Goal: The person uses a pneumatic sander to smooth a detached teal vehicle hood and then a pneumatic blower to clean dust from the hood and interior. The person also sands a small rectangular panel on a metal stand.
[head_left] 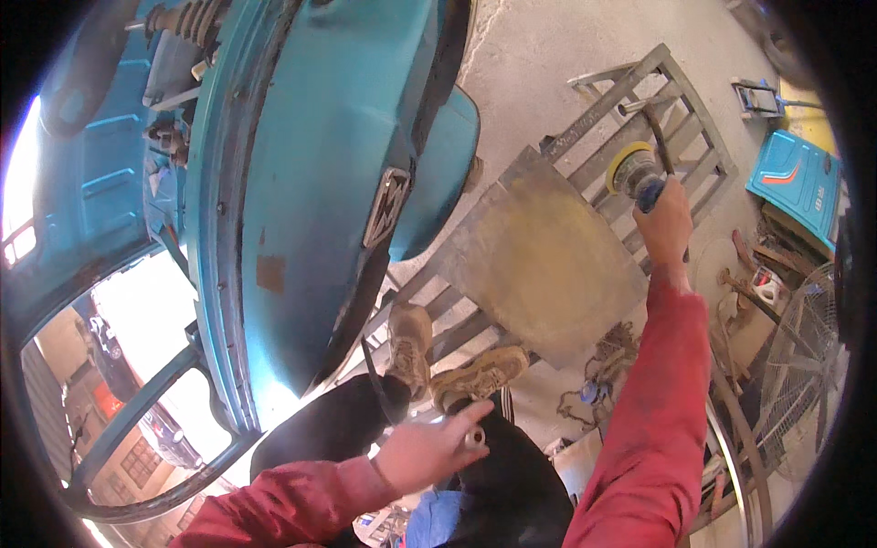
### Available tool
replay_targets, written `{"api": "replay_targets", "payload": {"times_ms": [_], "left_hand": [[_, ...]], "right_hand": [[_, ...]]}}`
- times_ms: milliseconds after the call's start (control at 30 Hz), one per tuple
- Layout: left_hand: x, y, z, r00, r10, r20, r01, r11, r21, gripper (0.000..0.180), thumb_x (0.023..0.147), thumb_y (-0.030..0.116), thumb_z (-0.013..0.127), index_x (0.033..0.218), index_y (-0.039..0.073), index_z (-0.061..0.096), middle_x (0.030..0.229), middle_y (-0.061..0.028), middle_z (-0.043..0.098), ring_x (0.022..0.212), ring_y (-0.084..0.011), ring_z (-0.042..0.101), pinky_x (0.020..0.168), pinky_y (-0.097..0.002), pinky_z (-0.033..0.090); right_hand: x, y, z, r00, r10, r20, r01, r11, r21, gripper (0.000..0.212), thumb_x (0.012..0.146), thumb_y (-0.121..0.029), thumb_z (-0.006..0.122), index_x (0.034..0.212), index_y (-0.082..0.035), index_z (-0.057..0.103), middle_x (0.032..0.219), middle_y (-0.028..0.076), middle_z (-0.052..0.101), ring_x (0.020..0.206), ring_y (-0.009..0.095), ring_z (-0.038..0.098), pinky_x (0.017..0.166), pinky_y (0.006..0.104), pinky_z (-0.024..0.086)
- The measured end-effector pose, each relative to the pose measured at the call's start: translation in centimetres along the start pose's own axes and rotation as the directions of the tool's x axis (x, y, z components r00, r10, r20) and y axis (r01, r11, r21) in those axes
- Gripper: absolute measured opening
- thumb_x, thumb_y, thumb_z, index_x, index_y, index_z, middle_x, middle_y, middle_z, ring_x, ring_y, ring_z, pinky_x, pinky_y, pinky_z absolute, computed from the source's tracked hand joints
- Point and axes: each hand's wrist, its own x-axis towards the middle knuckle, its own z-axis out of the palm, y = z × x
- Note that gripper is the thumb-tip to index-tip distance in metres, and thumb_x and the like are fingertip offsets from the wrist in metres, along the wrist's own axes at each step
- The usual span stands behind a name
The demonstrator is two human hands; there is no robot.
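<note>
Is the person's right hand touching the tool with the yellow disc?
Touching: the head view shows the right hand closed around the dark blue part of the tool.

From mid-view there's open air at three o'clock, a hand could sweep right over the square board [548, 265], but at two the right hand [665, 219] and its yellow-rimmed disc sander [635, 173] fill the gap! The teal cab panel [320, 173] walls off ten, shoes [482, 373] crowd near six, and a wire-guarded fan [797, 384] blocks between three and four.
</note>
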Motion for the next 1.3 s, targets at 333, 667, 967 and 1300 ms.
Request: {"api": "replay_targets", "payload": {"times_ms": [333,667,967,1300], "left_hand": [[1.9,0.6,3.1,0.975,0.195,-0.108,-0.207,0.972,-0.112,0.048,0.09,0.028,0.066,0.13,0.008,0.049,0.105,-0.0195,0.065,0.088,-0.0437,0.064,0.075,-0.0479,0.052],[0.1,0.1,5.8,0.948,0.293,0.12,-0.282,0.954,-0.1,0.05,0.09,0.037,0.067,0.133,0.016,0.051,0.103,-0.0131,0.067,0.085,-0.0366,0.067,0.07,-0.0438,0.054],[-1.7,-0.7,6.9,0.921,0.32,0.22,-0.303,0.947,-0.11,0.049,0.091,0.042,0.063,0.127,0.01,0.054,0.095,-0.0168,0.068,0.081,-0.038,0.066,0.068,-0.0459,0.053],[-15.6,-0.9,1.4,0.849,0.316,0.423,-0.313,0.946,-0.078,0.049,0.087,0.042,0.072,0.125,0.012,0.065,0.075,-0.0115,0.07,0.059,-0.0262,0.069,0.053,-0.0356,0.055]], "right_hand": [[-21.9,-1.1,-16.0,0.595,0.422,0.684,-0.685,-0.179,0.706,0.042,0.09,-0.035,0.067,0.12,-0.007,0.058,0.109,0.005,0.066,0.094,0.018,0.065,0.078,0.0366,0.053],[-32.3,-3.6,-18.8,0.51,0.391,0.766,-0.639,-0.424,0.641,0.053,0.089,-0.033,0.064,0.131,-0.004,0.05,0.123,0.01,0.06,0.107,0.024,0.063,0.086,0.0414,0.055],[-36.9,-4.2,-20.7,0.618,0.397,0.679,-0.623,-0.279,0.731,0.07,0.086,-0.027,0.07,0.141,0.001,0.038,0.132,0.013,0.052,0.119,0.025,0.055,0.1,0.0407,0.047],[-47.2,-9.4,-30.6,0.126,-0.007,0.992,-0.946,-0.304,0.118,0.07,0.078,-0.01,0.068,0.141,0.003,0.041,0.129,0.014,0.057,0.114,0.022,0.057,0.098,0.0366,0.047]]}}
